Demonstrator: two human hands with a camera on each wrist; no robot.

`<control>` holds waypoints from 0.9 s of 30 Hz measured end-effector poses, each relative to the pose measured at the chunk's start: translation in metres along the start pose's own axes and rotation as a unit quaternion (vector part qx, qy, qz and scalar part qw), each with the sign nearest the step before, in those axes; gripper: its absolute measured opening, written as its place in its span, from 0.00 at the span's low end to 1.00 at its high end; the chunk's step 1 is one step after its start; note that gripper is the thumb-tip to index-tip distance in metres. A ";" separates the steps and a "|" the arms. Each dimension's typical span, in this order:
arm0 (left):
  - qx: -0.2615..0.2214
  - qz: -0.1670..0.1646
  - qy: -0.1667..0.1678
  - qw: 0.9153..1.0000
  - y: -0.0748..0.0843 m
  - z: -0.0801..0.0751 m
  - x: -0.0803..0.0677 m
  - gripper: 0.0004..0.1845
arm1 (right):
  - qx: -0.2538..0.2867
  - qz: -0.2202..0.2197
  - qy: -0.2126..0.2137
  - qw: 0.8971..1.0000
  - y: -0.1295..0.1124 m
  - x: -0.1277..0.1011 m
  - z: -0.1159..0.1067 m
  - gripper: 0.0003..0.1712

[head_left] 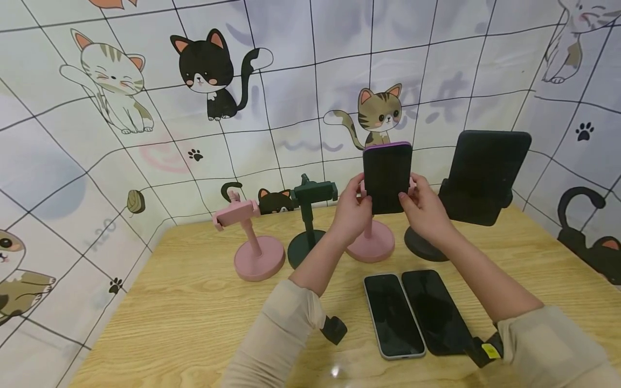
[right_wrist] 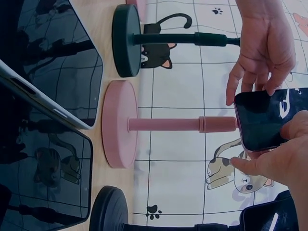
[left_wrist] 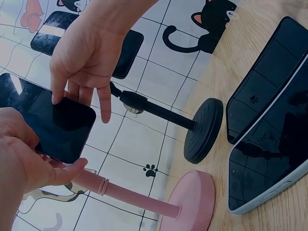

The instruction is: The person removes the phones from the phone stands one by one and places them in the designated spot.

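A dark-screened smartphone (head_left: 386, 180) with a purple edge stands upright at the head of a pink phone stand (head_left: 371, 243). My left hand (head_left: 353, 209) grips its left side, thumb at the screen's lower edge. On the opposite side, my right hand (head_left: 427, 207) pinches it, thumb on the screen and fingers toward the back. The right wrist view shows the pink stem (right_wrist: 163, 124) reaching up to the phone's lower end, between both hands. The stand's clamp is mostly hidden behind the phone and fingers.
At the right, a black stand (head_left: 422, 245) carries a large dark device (head_left: 487, 175). Left of my hands are a dark green stand (head_left: 307, 215) and another pink stand (head_left: 257, 256). Two phones, one light-edged (head_left: 394, 318) and one black (head_left: 434, 310), lie on the wooden table (head_left: 194, 312) before me.
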State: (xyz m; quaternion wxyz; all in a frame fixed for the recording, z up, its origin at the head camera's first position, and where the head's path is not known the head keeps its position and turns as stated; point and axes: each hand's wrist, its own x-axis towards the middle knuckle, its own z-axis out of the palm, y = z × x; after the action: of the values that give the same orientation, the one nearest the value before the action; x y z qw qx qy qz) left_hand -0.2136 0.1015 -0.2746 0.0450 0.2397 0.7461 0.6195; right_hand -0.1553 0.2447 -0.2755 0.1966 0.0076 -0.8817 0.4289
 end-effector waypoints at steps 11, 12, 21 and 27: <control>0.010 0.032 0.012 0.999 -0.004 0.002 0.001 0.21 | -0.007 -0.002 -0.014 1.000 -0.001 0.005 -0.006 0.15; 0.010 0.035 0.014 0.999 -0.005 0.003 0.002 0.21 | -0.003 -0.003 -0.014 1.000 -0.001 0.005 -0.006 0.14; 0.006 0.057 0.016 0.998 -0.007 0.001 0.002 0.22 | 0.001 -0.021 -0.010 1.000 0.001 0.006 -0.003 0.14; 0.001 0.061 0.014 0.998 -0.007 0.001 0.000 0.22 | -0.007 -0.031 -0.008 0.999 -0.002 0.003 -0.007 0.14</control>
State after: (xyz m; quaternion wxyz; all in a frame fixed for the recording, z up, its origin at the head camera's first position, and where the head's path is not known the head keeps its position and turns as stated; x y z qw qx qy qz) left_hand -0.2154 0.1016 -0.2818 -0.0035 0.2762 0.7316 0.6233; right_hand -0.1558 0.2490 -0.2691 0.2027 0.0366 -0.8856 0.4163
